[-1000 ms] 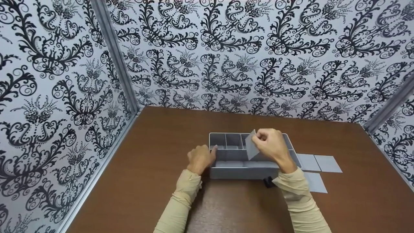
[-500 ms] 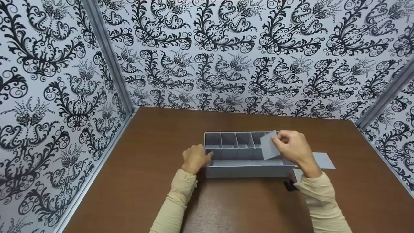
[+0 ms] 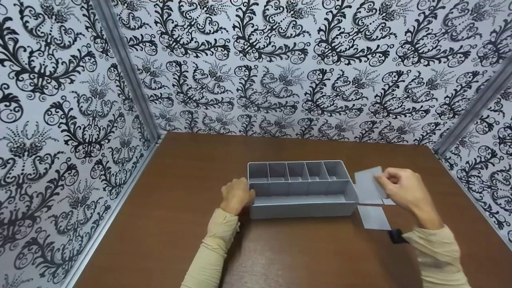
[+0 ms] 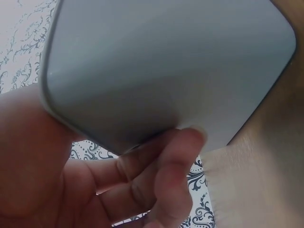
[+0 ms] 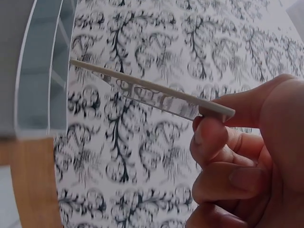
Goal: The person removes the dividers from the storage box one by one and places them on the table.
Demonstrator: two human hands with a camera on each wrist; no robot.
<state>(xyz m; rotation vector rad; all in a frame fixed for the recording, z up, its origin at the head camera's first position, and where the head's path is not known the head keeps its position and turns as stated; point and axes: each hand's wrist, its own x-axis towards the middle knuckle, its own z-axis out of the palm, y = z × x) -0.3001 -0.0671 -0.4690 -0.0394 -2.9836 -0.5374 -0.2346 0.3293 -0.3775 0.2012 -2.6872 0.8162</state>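
Note:
My left hand (image 3: 236,196) grips the left end of a grey organizer box (image 3: 304,211), thumb over the rim. In the left wrist view, fingertips press the outside of the box's end wall (image 4: 166,61). The box has a row of several small compartments at the back and one long trough in front. Off its right end, my right hand (image 3: 408,192) pinches a thin grey divider plate (image 3: 368,184) by its edge between thumb and fingers. The right wrist view shows this plate (image 5: 152,88) nearly edge-on, tilted, with the box (image 5: 28,85) to its left.
A flat grey plate (image 3: 374,218) lies on the brown table (image 3: 312,252) by the box's front right corner. Part of another plate (image 3: 388,201) shows under the held one. Patterned walls (image 3: 280,80) close in the back and sides.
My right hand has carried the divider plate rightward, from over the box to beyond its right end, above the plates on the table. My left hand stays at the box's left end.

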